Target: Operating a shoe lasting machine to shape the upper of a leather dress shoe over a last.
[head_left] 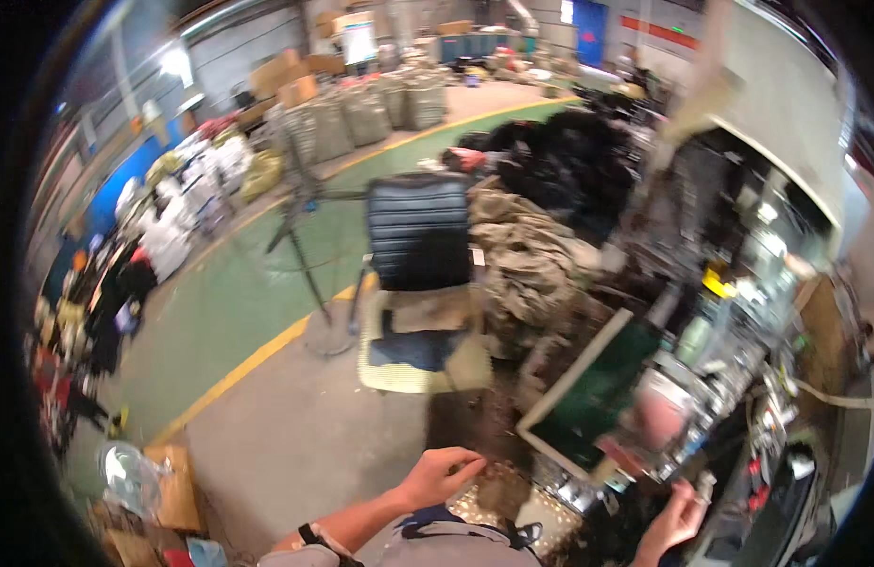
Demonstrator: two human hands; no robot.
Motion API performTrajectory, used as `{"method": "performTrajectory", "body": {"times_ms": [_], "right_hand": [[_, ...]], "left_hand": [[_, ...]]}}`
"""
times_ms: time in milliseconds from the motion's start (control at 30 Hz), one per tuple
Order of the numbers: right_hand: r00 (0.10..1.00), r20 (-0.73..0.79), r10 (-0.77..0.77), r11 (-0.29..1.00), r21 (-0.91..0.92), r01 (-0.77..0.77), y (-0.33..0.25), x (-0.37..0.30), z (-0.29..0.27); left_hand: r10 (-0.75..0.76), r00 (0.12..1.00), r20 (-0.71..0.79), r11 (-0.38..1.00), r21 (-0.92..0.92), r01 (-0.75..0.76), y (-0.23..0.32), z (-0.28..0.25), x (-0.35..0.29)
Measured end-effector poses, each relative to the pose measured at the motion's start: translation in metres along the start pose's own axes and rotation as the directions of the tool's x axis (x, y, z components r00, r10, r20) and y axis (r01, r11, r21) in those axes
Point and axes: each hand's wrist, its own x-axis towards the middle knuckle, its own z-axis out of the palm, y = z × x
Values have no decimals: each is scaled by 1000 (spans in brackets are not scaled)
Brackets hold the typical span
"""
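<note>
My grey shirt (448, 546) lies nearest; beyond it my left hand (441, 476) curls loosely, whether holding anything I cannot tell. My right hand (680, 522) pinches a small pale piece (706, 486) near the green tray (588, 402).

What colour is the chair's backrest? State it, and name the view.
The backrest is black, with horizontal ribs; it shows in the head view.

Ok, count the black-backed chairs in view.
1. The black-backed chair stands near the middle, beyond the left hand and just left of the crumpled tan fabric. Others could be hidden behind the piles.
</note>
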Motion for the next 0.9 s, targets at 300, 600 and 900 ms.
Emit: {"method": "performTrajectory", "body": {"times_ms": [300,600,900], "right_hand": [[179,933,-313,925,257,280,-106,-242,358],[-399,887,-233,939,312,143,-159,-452,609],[-637,702,-319,872,480,93,-304,-726,904]], "left_hand": [[647,479,-593,756,420,-502,78,-349,-140],[442,313,-841,889,456,-31,7,-512,-192],[584,558,-590,811,407,-419,-121,-813,-117]]}}
